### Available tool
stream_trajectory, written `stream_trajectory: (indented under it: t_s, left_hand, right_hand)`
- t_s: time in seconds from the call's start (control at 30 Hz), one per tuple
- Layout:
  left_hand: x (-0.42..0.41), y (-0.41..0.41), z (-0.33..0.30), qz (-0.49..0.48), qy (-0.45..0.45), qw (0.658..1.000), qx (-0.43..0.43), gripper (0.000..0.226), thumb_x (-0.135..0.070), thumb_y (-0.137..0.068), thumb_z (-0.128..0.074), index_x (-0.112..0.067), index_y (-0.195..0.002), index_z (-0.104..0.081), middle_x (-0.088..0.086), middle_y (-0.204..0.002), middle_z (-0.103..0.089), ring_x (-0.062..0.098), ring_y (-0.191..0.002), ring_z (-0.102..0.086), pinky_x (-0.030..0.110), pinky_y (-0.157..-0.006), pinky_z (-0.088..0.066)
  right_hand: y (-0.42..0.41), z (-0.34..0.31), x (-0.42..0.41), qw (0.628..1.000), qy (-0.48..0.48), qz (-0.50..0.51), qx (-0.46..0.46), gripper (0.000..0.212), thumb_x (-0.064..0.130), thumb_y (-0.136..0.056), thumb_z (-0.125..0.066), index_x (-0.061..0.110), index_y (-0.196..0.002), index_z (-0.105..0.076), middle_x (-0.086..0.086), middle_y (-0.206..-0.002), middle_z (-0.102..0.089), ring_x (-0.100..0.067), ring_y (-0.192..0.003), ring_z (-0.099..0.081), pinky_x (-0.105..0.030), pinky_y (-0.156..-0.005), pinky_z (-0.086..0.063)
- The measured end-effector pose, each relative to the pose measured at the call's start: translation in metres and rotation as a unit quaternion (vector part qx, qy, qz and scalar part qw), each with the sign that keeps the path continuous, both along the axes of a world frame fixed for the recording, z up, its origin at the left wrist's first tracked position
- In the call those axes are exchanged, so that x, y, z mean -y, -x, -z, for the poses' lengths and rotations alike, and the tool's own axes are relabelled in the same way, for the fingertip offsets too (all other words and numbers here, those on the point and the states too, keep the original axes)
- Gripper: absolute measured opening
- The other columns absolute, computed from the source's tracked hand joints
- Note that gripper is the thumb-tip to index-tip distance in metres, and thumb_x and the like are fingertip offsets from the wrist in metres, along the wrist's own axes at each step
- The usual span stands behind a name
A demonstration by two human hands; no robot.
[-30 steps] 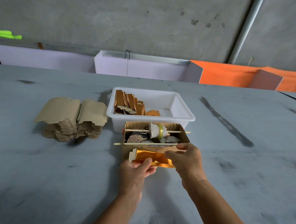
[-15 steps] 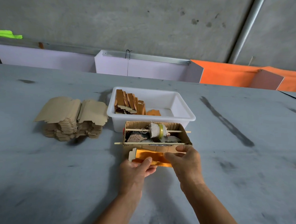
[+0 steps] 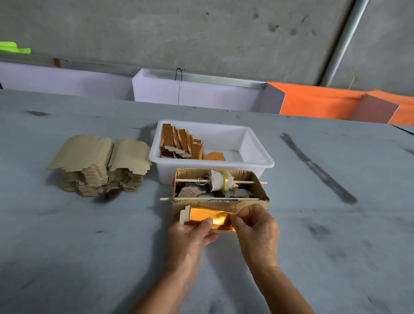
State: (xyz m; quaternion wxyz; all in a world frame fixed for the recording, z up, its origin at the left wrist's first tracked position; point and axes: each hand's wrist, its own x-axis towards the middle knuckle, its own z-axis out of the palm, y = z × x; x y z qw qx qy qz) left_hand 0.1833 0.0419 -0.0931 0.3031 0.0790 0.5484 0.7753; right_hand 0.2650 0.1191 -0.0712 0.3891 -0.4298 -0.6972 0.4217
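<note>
A small gold-foil cardboard piece (image 3: pixel 208 217) is held between both hands just in front of a brown cardboard box (image 3: pixel 259 192). My left hand (image 3: pixel 192 237) grips its near edge, thumb pressed on the gold face. My right hand (image 3: pixel 257 231) pinches its right end with curled fingers. The box holds a tape roll on a wooden stick (image 3: pixel 220 181), a second stick across its front rim and some scraps. Behind it stands a white plastic tub (image 3: pixel 256 157) with several folded gold-brown pieces (image 3: pixel 181 143) leaning at its left.
A stack of flat tan cardboard blanks (image 3: pixel 100 165) lies left of the tub on the grey table (image 3: pixel 341 236). White and orange panels (image 3: pixel 324 103) run along the table's far edge under a concrete wall.
The gold piece has tilted so its shiny face shows more. My right hand has slid down from the box rim onto the piece's right end. My left hand stays put.
</note>
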Motion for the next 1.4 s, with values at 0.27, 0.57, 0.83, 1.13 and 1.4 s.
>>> stream_trajectory:
  t_s: [0.27, 0.57, 0.83, 1.13, 1.4]
  left_hand:
    - [-0.002, -0.003, -0.001, -0.003, -0.006, 1.000, 0.006, 0.008, 0.006, -0.083, -0.062, 0.002, -0.077, -0.064, 0.010, -0.061, -0.067, 0.017, -0.052, -0.066, 0.022, -0.053, -0.055]
    - [-0.001, -0.004, -0.005, -0.006, -0.010, 1.000, 0.019, 0.012, 0.008, -0.083, -0.061, -0.002, -0.079, -0.066, 0.009, -0.066, -0.069, 0.018, -0.055, -0.068, 0.023, -0.053, -0.055]
    - [0.001, -0.006, -0.007, 0.001, -0.011, 1.000, 0.005, 0.011, 0.009, -0.084, -0.060, 0.002, -0.077, -0.065, 0.009, -0.063, -0.067, 0.018, -0.055, -0.067, 0.024, -0.053, -0.055]
    - [0.002, -0.008, -0.009, 0.004, -0.014, 1.000, 0.008, 0.014, 0.010, -0.084, -0.059, 0.003, -0.074, -0.064, 0.007, -0.058, -0.068, 0.019, -0.052, -0.067, 0.025, -0.053, -0.056]
    - [0.004, -0.010, -0.012, 0.006, -0.010, 1.000, 0.005, 0.012, 0.009, -0.084, -0.060, 0.003, -0.075, -0.064, 0.007, -0.058, -0.068, 0.017, -0.052, -0.067, 0.022, -0.050, -0.054]
  right_hand:
    - [-0.004, 0.005, 0.000, 0.999, 0.018, -0.034, -0.038, 0.026, -0.002, -0.076, -0.071, 0.016, -0.062, -0.059, -0.001, -0.059, -0.059, -0.008, -0.054, -0.051, -0.016, -0.050, -0.044]
    - [-0.013, 0.006, 0.015, 0.991, 0.067, -0.099, -0.062, 0.015, 0.004, -0.079, -0.073, 0.016, -0.074, -0.065, -0.002, -0.055, -0.061, -0.004, -0.043, -0.044, -0.016, -0.042, -0.035]
    - [-0.014, 0.005, 0.025, 0.985, 0.110, -0.122, -0.058, 0.013, 0.004, -0.079, -0.073, 0.015, -0.076, -0.068, -0.009, -0.064, -0.068, -0.010, -0.052, -0.055, -0.017, -0.047, -0.041]
    - [-0.012, 0.002, 0.023, 0.985, 0.131, -0.110, -0.024, 0.017, 0.005, -0.079, -0.073, 0.021, -0.080, -0.068, 0.000, -0.066, -0.072, -0.005, -0.053, -0.062, -0.015, -0.047, -0.042]
    - [-0.010, 0.001, 0.022, 0.985, 0.136, -0.101, -0.006, 0.020, 0.005, -0.077, -0.075, 0.024, -0.077, -0.069, 0.000, -0.064, -0.071, -0.002, -0.052, -0.060, -0.012, -0.046, -0.042]
